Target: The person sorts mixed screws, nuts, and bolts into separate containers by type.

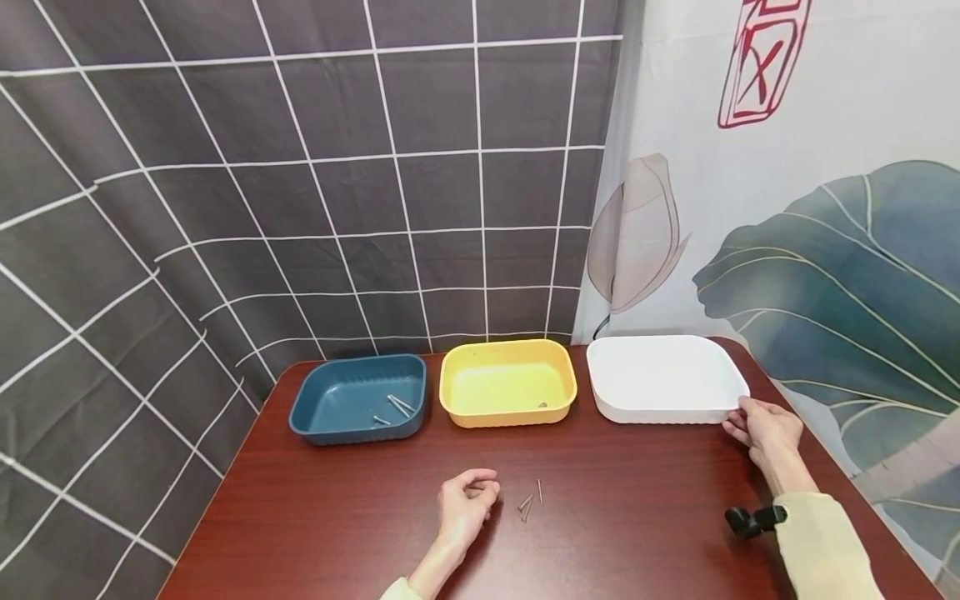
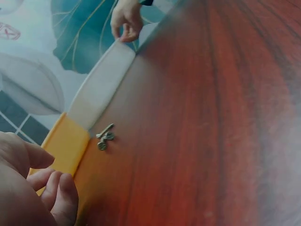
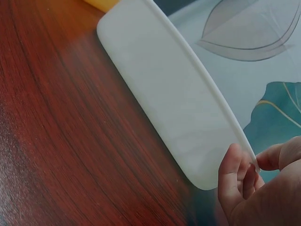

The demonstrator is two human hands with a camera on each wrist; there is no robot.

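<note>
My right hand (image 1: 768,429) pinches the near right corner of a white plastic tray (image 1: 663,414), thumb at the rim and fingers against the outer wall; the right wrist view shows this grip (image 3: 254,188) closely. Over the table's middle, my left hand (image 1: 467,508) has loosely bent fingers, and I see nothing between them in the left wrist view. Just right of it lie a few small metal screws (image 1: 527,507) on the wood, one (image 1: 539,492) slightly apart from the others.
A blue tray (image 1: 322,435) with several screws (image 1: 401,405) stands at the back left of the brown table (image 1: 615,517). Beside it, a yellow tray (image 1: 480,419) holds a small metal piece (image 1: 543,405). Hanging cloths close off the back and sides.
</note>
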